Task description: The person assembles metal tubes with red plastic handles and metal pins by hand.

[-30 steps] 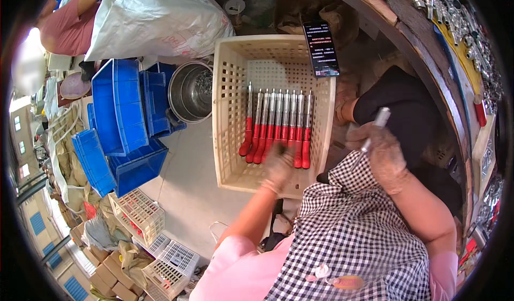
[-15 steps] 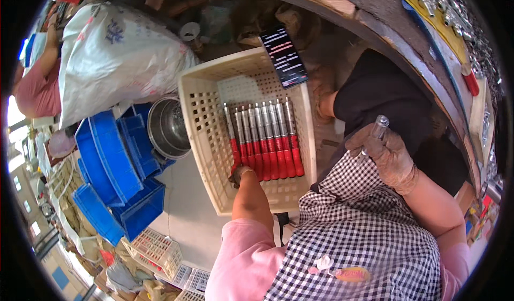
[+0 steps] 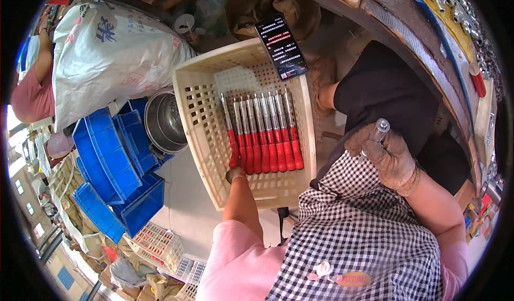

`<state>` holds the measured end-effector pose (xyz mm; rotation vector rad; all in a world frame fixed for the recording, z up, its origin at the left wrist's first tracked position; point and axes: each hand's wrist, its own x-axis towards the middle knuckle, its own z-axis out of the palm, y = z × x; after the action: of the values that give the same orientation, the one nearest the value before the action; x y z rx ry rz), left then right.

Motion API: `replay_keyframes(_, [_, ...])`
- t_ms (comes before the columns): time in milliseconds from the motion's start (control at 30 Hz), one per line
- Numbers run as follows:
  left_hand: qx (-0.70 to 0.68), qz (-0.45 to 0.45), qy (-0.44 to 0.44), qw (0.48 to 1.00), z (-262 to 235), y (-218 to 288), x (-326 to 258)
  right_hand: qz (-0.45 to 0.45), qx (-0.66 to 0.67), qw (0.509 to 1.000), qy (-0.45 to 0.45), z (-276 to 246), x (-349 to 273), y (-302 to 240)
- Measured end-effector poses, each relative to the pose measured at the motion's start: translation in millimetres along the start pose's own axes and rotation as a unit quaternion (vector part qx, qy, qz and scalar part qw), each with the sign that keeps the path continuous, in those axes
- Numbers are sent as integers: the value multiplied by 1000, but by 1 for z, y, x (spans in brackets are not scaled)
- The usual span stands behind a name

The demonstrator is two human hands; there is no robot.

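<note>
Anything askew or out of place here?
Mildly: a lit phone appears perched over the far right corner of the crate, an odd spot. The leftmost red-handled tool also splays from the row at its metal end.

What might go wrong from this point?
The phone, apparently propped on the rim of the crate, could slide off if bumped. The left hand, at the lower end of the leftmost red-handled tool, might knock the tool row out of line. The metal rod in the right hand could slip.
</note>
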<state>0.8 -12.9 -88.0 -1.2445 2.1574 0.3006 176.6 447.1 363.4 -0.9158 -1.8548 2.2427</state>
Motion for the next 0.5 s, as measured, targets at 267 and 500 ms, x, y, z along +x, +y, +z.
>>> replay_keyframes(267, [793,438,-47,421,-50,11,29,-11,-13,1000,-14,3,-4,-15])
replay_keyframes(500, [462,532,-192,683,-23,30,-22,1,-64,998,19,7,2,-6])
